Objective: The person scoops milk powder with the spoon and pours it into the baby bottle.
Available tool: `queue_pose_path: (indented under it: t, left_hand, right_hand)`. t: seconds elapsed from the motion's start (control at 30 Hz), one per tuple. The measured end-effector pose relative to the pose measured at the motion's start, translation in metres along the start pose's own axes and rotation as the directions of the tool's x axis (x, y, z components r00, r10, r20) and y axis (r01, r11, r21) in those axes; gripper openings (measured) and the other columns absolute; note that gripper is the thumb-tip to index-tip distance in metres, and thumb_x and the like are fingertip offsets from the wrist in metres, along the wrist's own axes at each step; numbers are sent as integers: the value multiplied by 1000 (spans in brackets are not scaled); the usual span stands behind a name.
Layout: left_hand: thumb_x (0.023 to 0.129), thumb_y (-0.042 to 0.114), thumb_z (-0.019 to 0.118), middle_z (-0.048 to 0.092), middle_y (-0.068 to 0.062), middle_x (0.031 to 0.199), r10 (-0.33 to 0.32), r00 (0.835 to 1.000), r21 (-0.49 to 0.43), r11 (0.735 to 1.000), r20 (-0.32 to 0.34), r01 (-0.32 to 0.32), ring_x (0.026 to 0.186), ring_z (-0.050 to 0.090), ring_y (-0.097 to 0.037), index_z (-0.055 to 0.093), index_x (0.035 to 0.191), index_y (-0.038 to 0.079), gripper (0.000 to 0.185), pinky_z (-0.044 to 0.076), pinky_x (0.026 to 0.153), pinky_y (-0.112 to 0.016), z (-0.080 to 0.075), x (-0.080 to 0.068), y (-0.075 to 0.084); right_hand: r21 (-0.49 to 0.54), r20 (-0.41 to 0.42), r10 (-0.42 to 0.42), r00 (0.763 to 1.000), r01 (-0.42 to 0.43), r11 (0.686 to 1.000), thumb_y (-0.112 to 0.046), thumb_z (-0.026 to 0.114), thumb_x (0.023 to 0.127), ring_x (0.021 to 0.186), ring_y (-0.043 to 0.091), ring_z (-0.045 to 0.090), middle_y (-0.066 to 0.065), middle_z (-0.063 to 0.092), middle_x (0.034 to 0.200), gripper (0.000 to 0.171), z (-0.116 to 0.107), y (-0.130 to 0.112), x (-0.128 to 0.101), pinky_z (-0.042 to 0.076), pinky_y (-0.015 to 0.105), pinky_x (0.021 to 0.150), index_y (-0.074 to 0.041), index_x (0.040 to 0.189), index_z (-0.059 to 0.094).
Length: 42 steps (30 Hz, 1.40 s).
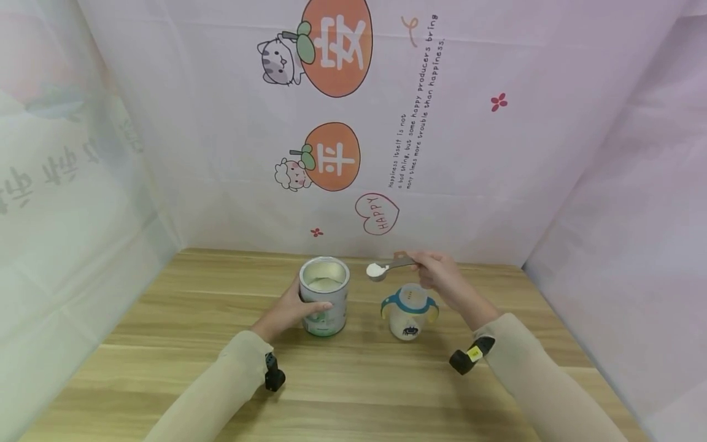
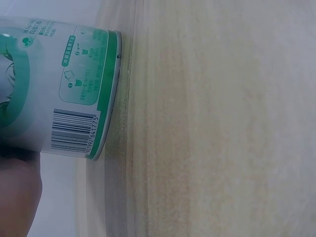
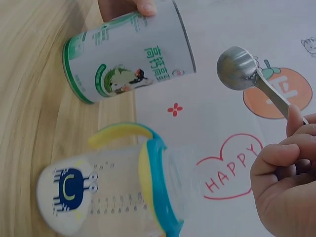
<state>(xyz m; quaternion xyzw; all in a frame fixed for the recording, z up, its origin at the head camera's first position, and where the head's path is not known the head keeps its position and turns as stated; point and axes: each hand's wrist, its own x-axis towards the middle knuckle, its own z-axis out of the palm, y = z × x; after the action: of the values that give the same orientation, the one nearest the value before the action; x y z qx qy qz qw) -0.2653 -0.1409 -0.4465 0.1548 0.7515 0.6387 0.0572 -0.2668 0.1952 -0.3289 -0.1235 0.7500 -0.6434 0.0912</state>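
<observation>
In the head view, my left hand point(image 1: 288, 312) grips the side of an open milk powder can point(image 1: 324, 316), thumb across its front. Pale powder shows inside the can, which stands upright on the table. My right hand point(image 1: 442, 281) pinches the handle of a metal measuring spoon point(image 1: 378, 272), its bowl heaped with white powder. The spoon is up in the air between the can and a baby bottle point(image 1: 407, 322), which stands upright with blue and yellow handles and an open top. From the right wrist view, the rounded underside of the spoon bowl point(image 3: 237, 69) shows.
The wooden table point(image 1: 342, 393) runs back to a white printed cloth point(image 1: 442, 209), which hangs close behind the can and bottle. More cloth hangs at both sides. Each wrist wears a small black camera, the left camera point(image 1: 273, 372) near the table's middle.
</observation>
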Motion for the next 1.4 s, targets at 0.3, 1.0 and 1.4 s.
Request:
queue_pose_path:
  t: [0.3,1.0,1.4]
  left_hand:
    - [83,32,85,45,-11,148,25,1000,-12,1000,7,-25,132,44,-28,25,153,38,93,30,109,-62,0,1,1]
    - [81,36,86,46,-5,147,3,1000,10,1000,-10,-3,134,43,-27,24,153,42,95,28,110,-63,2,-2,0]
    - [84,28,84,42,-10,150,9,1000,-29,1000,3,-9,136,41,-30,22,155,35,94,27,112,-61,1,-2,-1]
  right_hand:
    - [16,-35,-2,999,3,1000,-21,47,106,47,5,29,-10,34,51,34,-17,8,-15,30,21,54,-13,77,62]
    - [5,-131,-37,991,38,999,-26,50,107,48,5,30,-9,36,54,33,-49,35,-42,33,20,53,-13,80,65]
    - [-142,-202,-108,973,80,987,-32,53,106,52,9,32,-6,37,56,36,-49,45,-49,37,23,55,-6,83,64]
